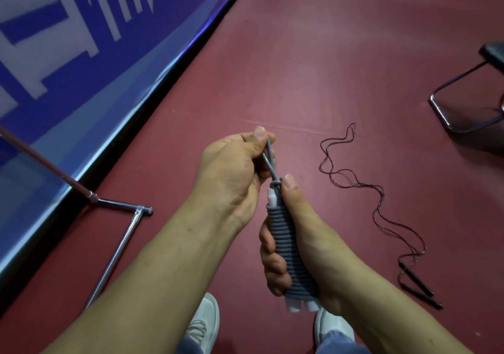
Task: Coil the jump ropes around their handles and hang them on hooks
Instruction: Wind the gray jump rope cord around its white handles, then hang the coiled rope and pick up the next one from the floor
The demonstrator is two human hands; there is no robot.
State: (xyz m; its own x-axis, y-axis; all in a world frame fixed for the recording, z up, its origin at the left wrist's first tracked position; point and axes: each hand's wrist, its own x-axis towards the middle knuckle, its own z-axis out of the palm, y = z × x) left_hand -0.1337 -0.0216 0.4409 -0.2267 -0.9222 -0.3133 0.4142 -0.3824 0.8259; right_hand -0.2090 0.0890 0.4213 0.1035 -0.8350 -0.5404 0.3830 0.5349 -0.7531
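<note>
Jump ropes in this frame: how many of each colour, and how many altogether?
Grey jump rope: 1, coiled round its white handles, gripped by the right hand, loop end pinched by the left hand.
Dark jump rope: 1, loose on the floor.
Total: 2

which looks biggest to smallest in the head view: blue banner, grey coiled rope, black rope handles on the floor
1. blue banner, by far largest.
2. grey coiled rope, held near the camera.
3. black rope handles, farther off, so true size against the coil is unsure.
</note>
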